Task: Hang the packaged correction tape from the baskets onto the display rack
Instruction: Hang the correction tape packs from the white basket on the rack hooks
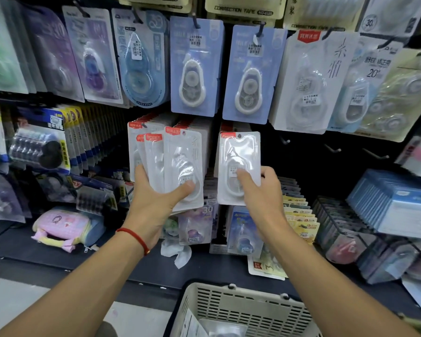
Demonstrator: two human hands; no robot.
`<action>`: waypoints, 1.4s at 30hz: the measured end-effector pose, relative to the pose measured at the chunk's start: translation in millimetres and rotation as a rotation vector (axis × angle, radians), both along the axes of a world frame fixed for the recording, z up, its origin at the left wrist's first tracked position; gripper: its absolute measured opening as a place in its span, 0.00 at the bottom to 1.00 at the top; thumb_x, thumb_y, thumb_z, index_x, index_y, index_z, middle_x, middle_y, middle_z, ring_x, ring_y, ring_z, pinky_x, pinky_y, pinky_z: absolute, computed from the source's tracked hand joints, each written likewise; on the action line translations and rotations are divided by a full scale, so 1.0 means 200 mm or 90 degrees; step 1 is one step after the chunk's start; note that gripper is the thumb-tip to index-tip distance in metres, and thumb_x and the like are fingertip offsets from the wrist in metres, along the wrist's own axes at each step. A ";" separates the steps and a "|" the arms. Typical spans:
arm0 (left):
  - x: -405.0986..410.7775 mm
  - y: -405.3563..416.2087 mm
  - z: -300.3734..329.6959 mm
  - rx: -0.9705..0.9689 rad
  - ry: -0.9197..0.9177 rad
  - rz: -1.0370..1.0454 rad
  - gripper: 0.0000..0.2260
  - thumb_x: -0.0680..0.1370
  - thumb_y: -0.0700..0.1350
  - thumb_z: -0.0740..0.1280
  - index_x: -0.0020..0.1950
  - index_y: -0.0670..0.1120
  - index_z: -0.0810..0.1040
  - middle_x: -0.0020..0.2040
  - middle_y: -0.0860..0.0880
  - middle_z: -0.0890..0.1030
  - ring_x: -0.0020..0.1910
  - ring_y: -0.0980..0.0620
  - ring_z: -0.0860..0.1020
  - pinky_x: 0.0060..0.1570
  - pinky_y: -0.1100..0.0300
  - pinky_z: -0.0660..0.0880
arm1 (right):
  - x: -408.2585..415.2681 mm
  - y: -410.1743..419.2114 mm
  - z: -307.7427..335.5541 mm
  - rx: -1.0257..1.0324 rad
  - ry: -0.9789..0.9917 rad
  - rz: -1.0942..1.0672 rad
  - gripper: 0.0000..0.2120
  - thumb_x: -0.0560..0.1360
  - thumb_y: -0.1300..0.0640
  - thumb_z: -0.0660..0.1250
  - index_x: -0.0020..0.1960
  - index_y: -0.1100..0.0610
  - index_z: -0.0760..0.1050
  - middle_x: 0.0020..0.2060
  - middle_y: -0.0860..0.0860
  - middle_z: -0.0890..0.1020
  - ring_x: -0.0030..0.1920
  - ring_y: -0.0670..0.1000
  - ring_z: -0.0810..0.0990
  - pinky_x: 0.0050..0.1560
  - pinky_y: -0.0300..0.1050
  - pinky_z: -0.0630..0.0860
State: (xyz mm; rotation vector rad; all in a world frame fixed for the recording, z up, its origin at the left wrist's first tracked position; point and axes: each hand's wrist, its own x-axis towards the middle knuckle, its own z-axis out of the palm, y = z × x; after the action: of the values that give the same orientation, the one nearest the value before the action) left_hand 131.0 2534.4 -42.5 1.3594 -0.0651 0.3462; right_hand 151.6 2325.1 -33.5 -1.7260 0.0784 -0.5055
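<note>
Left hand (pixel 156 203) holds fanned packs (pixel 178 166) left of right hand's (pixel 263 193) single pack (pixel 238 164); rack (pixel 301 152) behind, basket (pixel 243 310) below.

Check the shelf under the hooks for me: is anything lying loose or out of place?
Yes. A crumpled white scrap lies loose on the dark shelf below the left hand, and one yellow-and-white pack lies flat, tilted, at the shelf edge instead of standing in a row.
</note>
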 end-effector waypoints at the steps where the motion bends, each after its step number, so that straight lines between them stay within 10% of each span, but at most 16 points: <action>1: 0.00 0.01 0.00 0.001 -0.004 0.005 0.50 0.58 0.55 0.85 0.76 0.54 0.66 0.68 0.56 0.79 0.67 0.53 0.80 0.69 0.43 0.77 | 0.00 0.00 0.00 -0.002 -0.001 -0.004 0.10 0.79 0.44 0.71 0.55 0.47 0.75 0.48 0.42 0.83 0.47 0.43 0.82 0.41 0.40 0.73; 11: 0.04 0.02 -0.02 0.016 -0.044 0.030 0.38 0.68 0.44 0.85 0.72 0.56 0.69 0.60 0.63 0.82 0.59 0.61 0.82 0.62 0.52 0.80 | 0.00 0.00 0.02 -0.080 -0.010 -0.013 0.19 0.79 0.39 0.70 0.63 0.51 0.77 0.54 0.43 0.83 0.59 0.50 0.82 0.57 0.51 0.78; 16: 0.03 0.00 -0.04 0.032 -0.024 -0.004 0.52 0.62 0.52 0.87 0.79 0.56 0.63 0.71 0.57 0.78 0.68 0.55 0.78 0.69 0.45 0.76 | 0.04 -0.04 -0.02 -0.362 0.121 -0.029 0.30 0.83 0.37 0.62 0.77 0.55 0.67 0.72 0.56 0.72 0.73 0.59 0.70 0.69 0.56 0.70; 23: 0.01 -0.08 -0.03 0.046 0.012 -0.061 0.58 0.54 0.64 0.87 0.79 0.57 0.63 0.75 0.52 0.75 0.74 0.49 0.74 0.72 0.41 0.73 | 0.00 0.06 -0.01 -0.133 0.049 0.231 0.11 0.80 0.41 0.70 0.51 0.48 0.83 0.47 0.42 0.88 0.50 0.43 0.85 0.58 0.50 0.82; 30: 0.00 -0.08 0.00 -0.058 0.027 -0.069 0.49 0.65 0.57 0.84 0.81 0.55 0.63 0.74 0.49 0.77 0.73 0.44 0.76 0.72 0.36 0.71 | 0.00 0.04 0.00 0.032 0.005 0.072 0.12 0.77 0.45 0.68 0.55 0.50 0.75 0.49 0.46 0.83 0.48 0.46 0.83 0.42 0.42 0.73; 42: 0.01 -0.05 -0.01 -0.003 0.003 -0.036 0.50 0.62 0.61 0.82 0.80 0.57 0.64 0.74 0.52 0.76 0.72 0.46 0.76 0.70 0.37 0.74 | 0.02 -0.01 -0.02 -0.058 0.040 -0.031 0.20 0.79 0.38 0.68 0.63 0.48 0.71 0.57 0.45 0.81 0.57 0.48 0.81 0.53 0.48 0.77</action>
State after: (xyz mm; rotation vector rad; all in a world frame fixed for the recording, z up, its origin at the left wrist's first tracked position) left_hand 133.7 2523.9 -43.9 1.3514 -0.0984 0.2956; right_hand 154.7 2323.2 -37.1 -1.8337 0.1440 -0.4964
